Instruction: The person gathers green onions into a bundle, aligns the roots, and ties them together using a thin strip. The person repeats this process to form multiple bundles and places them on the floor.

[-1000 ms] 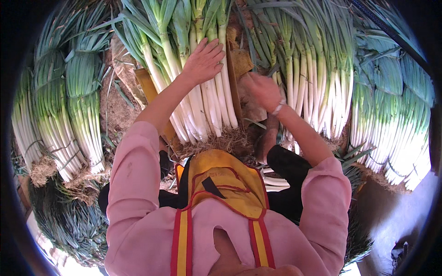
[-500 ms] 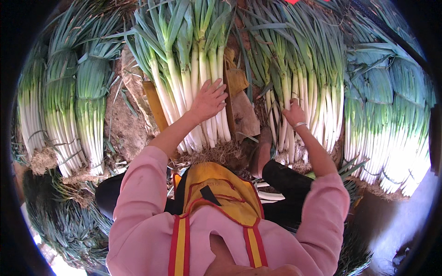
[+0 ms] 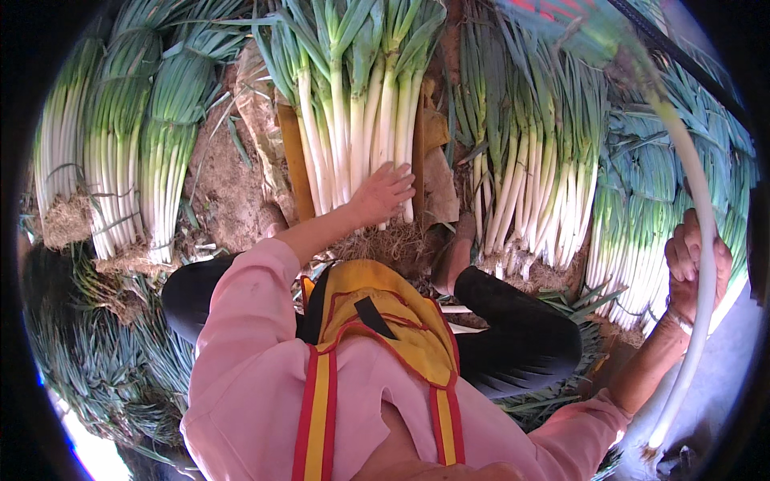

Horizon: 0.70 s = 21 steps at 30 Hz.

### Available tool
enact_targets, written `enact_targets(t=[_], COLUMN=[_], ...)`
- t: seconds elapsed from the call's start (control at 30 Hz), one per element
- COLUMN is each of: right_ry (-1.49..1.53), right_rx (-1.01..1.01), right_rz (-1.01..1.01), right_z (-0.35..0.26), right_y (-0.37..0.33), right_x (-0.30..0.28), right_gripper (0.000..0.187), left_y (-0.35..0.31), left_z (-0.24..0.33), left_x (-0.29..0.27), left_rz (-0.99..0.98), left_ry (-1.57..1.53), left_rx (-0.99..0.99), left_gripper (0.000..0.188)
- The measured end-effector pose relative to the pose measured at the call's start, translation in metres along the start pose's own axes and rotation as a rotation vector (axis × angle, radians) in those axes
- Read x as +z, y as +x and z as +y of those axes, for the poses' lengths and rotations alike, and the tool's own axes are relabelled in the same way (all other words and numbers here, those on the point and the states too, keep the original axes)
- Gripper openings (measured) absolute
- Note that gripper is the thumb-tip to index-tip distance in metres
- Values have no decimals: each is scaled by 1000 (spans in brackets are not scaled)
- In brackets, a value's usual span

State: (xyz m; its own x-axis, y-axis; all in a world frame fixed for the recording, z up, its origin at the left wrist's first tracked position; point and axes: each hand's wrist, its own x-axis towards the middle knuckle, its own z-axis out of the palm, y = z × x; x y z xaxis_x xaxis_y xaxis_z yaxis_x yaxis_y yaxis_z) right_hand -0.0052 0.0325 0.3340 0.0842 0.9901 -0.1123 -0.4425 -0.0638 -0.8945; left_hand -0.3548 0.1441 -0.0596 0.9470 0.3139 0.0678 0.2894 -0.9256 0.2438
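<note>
My left hand lies with its fingers stretched out on the white lower stalks of a leek pile, just above the roots. The pile rests between the two yellowish-brown sides of a holder. Out at the far right, my right hand is raised and closed around one long leek. Its white stalk bends downward to a small root end, while the green top reaches up and is partly blurred. A looser row of leeks lies between my hands, roots toward me.
Tied leek bundles stand at the left and right. More green leaves lie at the lower left. A yellow apron covers my lap, and my bent knee lies below the loose row. Bare soil shows left of the holder.
My right hand has drawn a leek out of the loose row and swung it out to the right. My left hand stays on the pile, as the view has shifted somewhat.
</note>
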Motion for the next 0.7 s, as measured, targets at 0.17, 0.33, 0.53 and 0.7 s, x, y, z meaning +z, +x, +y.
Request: enact_targets(t=[0.17,0.33,0.53,0.7], right_ry=[37,-746,-1348,-1527], right_rx=[-83,-174,277,322], right_rz=[146,92,100,5], right_z=[70,255,416,412], right_y=[38,138,169,170], right_x=[7,10,-2,-9], right_gripper=[48,46,72,73], left_y=[-35,-51,-56,-51], left_z=[41,55,59,52], left_x=[7,11,14,4], left_rz=[-108,-43,-48,95], left_ry=[-228,-154,-328,-461], left_rx=[28,80,15,34], left_gripper=[44,44,32,25])
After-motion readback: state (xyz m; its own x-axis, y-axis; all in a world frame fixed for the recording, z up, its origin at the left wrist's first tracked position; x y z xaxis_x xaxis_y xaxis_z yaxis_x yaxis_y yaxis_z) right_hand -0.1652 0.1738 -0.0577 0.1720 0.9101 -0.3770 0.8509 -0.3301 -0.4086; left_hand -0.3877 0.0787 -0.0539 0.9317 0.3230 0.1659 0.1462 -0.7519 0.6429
